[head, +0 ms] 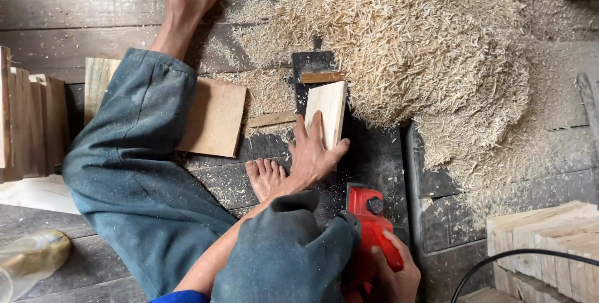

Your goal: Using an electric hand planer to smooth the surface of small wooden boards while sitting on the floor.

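Observation:
My left hand point(314, 153) lies flat on the near end of a small pale wood block point(327, 111), fingers spread, pressing it onto a dark board point(374, 153). Just behind the block rests my right hand point(394, 272), closed around the handle of a red electric planer point(369, 228). Its black cord point(518, 256) runs off to the right. My knees in dusty blue-grey trousers fill the lower middle, and my bare foot point(265, 177) sits beside the left hand.
A large heap of wood shavings point(437, 59) lies ahead and to the right. A flat plywood piece point(215, 117) sits under my left leg. Stacked wood blocks stand at left point(31, 122) and lower right point(549, 240). A plastic bottle point(31, 256) lies lower left.

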